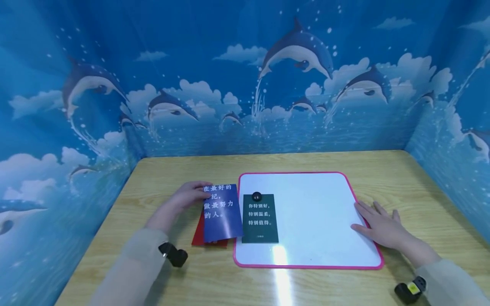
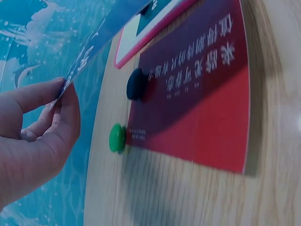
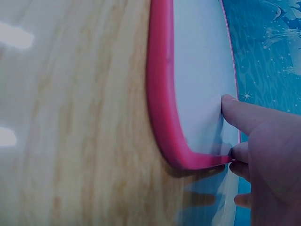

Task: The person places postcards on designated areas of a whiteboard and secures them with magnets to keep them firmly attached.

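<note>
Between thumb and fingers, my left hand (image 1: pixel 190 196) pinches the upper left edge of a blue card (image 1: pixel 223 223) printed with white characters. The left wrist view shows that card tilted up, above a red card (image 2: pixel 202 127) on the table. A black round magnet (image 2: pixel 135 84) sits at the red card's edge, with a green magnet (image 2: pixel 117 138) beside it. My right hand (image 1: pixel 384 227) rests with spread fingers at the right edge of a pink-framed whiteboard (image 1: pixel 314 216), its thumb on the white surface. A dark green card (image 1: pixel 260 233) lies on the board's left side under a black magnet (image 1: pixel 257 196).
The board lies on a wood-grain table (image 1: pixel 183 284). A blue curtain (image 1: pixel 229 51) printed with dolphins and clouds encloses the table's back and sides. Light glares off the board's lower part and the table in front of it.
</note>
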### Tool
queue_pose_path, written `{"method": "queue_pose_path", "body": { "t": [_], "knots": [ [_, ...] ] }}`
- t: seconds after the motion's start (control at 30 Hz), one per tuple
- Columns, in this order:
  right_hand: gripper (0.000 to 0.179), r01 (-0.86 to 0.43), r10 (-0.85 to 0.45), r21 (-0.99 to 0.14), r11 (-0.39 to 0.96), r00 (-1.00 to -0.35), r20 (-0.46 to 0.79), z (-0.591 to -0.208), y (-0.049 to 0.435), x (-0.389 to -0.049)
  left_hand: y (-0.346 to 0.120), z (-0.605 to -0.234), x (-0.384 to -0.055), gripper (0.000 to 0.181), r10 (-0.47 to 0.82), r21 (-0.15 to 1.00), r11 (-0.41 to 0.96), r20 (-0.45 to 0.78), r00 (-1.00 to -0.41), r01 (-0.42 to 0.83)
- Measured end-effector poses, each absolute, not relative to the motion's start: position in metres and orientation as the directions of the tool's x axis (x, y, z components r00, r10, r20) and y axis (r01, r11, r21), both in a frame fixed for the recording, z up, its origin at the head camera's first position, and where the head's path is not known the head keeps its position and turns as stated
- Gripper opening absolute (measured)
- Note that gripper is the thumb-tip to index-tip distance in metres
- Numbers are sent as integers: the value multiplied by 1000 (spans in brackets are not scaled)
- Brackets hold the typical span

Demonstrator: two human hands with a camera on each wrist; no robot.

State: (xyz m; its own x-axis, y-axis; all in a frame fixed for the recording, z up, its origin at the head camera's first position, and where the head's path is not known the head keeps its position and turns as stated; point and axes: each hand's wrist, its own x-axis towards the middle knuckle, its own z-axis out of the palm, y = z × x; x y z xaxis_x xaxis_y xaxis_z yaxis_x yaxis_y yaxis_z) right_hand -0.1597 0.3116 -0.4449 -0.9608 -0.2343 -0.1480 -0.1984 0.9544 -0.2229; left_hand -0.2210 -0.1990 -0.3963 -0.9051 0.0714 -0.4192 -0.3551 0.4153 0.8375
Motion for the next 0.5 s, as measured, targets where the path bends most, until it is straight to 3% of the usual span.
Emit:
{"method": "queue_pose_path", "body": {
  "t": [0.23, 0.5],
  "knots": [
    [84, -196, -233, -224, 955, -961, -150, -447, 312, -160, -183, -395, -225, 46, 61, 819, 452, -425, -903, -355],
    [83, -205, -239, -219, 954, -961, -140, -444, 311, -160, -160, -396, -232, 48, 86, 845, 389, -429, -899, -366]
  ]
}}
